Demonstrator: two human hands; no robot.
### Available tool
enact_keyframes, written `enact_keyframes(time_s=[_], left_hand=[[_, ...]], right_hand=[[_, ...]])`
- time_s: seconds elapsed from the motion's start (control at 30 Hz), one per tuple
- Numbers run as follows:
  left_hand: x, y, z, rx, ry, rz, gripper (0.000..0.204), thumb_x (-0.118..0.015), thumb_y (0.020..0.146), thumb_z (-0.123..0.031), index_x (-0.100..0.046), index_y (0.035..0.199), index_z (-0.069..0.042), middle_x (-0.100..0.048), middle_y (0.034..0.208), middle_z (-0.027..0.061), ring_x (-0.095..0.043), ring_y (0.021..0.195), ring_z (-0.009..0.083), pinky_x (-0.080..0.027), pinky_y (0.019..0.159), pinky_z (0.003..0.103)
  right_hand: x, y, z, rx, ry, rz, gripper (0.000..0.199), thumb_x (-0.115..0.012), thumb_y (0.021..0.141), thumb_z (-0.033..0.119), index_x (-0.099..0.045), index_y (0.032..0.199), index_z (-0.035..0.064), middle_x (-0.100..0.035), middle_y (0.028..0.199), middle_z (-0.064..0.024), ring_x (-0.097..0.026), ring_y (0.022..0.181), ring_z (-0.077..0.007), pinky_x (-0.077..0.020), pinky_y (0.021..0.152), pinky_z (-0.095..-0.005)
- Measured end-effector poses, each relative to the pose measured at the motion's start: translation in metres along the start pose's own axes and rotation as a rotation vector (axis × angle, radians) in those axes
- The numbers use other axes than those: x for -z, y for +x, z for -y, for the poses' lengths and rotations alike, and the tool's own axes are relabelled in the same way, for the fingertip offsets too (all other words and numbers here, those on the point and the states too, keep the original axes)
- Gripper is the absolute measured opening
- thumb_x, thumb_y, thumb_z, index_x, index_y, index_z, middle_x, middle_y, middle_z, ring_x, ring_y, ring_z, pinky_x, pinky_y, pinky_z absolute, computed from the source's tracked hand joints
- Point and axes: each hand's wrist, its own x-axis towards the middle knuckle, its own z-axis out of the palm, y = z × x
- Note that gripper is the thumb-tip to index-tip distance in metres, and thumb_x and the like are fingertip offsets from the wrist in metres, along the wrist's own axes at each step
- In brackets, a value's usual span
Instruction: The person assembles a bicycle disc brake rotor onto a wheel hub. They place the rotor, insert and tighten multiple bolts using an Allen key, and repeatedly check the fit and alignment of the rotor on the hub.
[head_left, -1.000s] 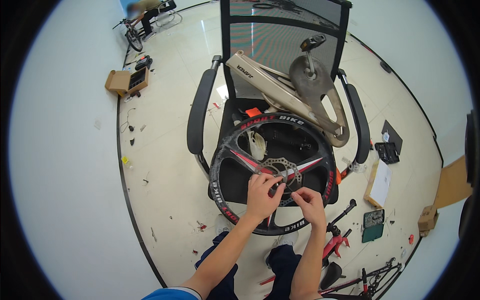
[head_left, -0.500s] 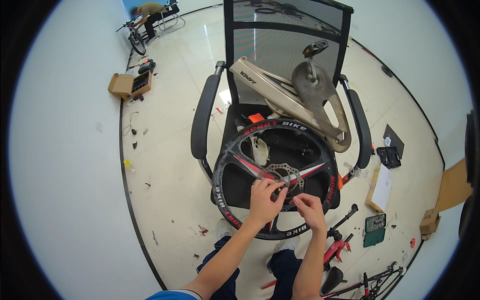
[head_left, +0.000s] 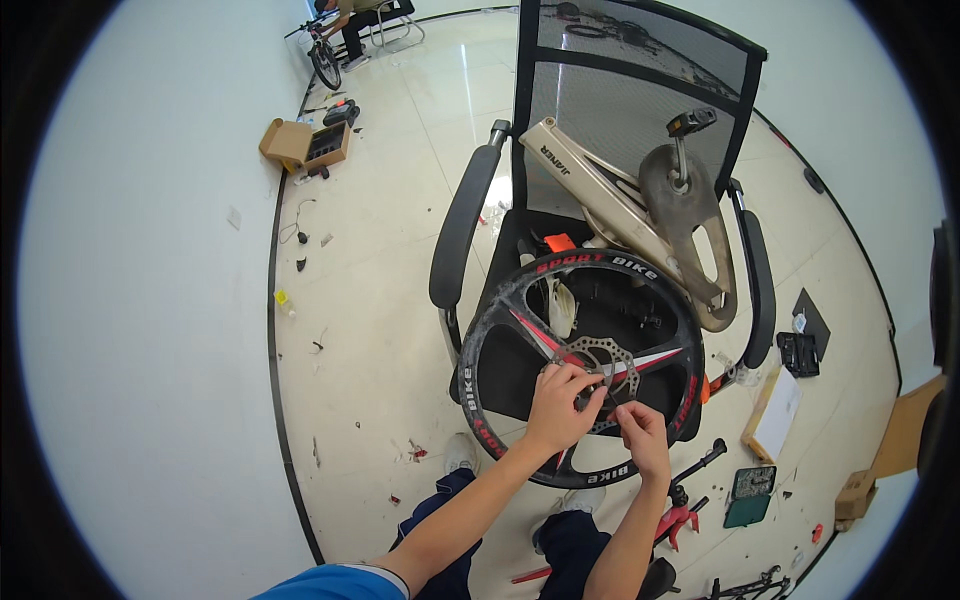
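Wheel (head_left: pixel 645 361) on chair (head_left: pixel 640 95); frame (head_left: pixel 590 183) behind

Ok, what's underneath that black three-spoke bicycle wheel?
Between its spokes, a black chair seat and a pale elongated object show. The perforated metal disc, left hand and right hand largely cover the middle; what's beneath there can't be seen.

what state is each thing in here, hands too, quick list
Wheel: resting on the chair
Brake disc: over the wheel's centre, fastening unclear
Left hand: curled at the disc
Right hand: pinched, near the disc
Beige bike frame: on the chair, against the backrest
Cardboard box: open, lid folded back
Green case: lying open
Far bicycle: upright
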Motion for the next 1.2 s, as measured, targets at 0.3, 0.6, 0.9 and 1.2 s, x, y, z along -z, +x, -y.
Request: enact_keyframes(time_s=[0.3, 0.6, 0.9, 1.2], left_hand=[[-0.003, 0.005, 0.0, -0.015, 0.022, 0.007, 0.02, -0.075, 0.086, -0.019, -0.076, 0.101, -0.006, -0.064, 0.091, 0.0062, -0.057, 0.092, 0.0277, -0.044, 0.087, 0.039], [0.0, 0.002, 0.002, -0.006, 0.013, 0.006, 0.019, -0.074, 0.086, -0.018, -0.076, 0.101, -0.005, -0.064, 0.091, 0.0062, -0.057, 0.092, 0.0282, -0.044, 0.086, 0.04], [0.001, 0.003, 0.003, -0.067, 0.064, -0.005, 0.019, -0.077, 0.084, -0.016, -0.076, 0.1, -0.008, -0.064, 0.092, 0.0083, -0.058, 0.091, 0.0303, -0.046, 0.085, 0.04], [0.0, 0.005, -0.001, 0.001, 0.03, 0.039, 0.015, -0.074, 0.088, -0.015, -0.076, 0.101, -0.007, -0.068, 0.091, 0.0061, -0.06, 0.089, 0.026, -0.046, 0.084, 0.037]], right_hand=[[0.001, -0.001, 0.007, -0.097, 0.068, 0.066, 0.026, -0.061, 0.104, 0.021, -0.07, 0.088, 0.0038, -0.046, 0.058, 0.0082, -0.038, 0.049, -0.0014, -0.0268, 0.045, -0.0221], [-0.007, 0.003, 0.0, -0.072, -0.037, 0.033, 0.03, -0.061, 0.105, 0.023, -0.07, 0.087, 0.0017, -0.046, 0.058, 0.0065, -0.039, 0.052, -0.0023, -0.0273, 0.048, -0.023], [-0.003, 0.004, 0.008, -0.048, 0.088, 0.115, 0.031, -0.059, 0.106, 0.023, -0.069, 0.086, 0.0018, -0.043, 0.057, 0.0081, -0.035, 0.049, -0.0017, -0.0247, 0.045, -0.0224], [0.009, 0.006, 0.009, -0.079, 0.196, 0.216, 0.032, -0.058, 0.106, 0.026, -0.069, 0.088, 0.0026, -0.04, 0.059, 0.009, -0.031, 0.052, -0.0014, -0.022, 0.048, -0.0208]])
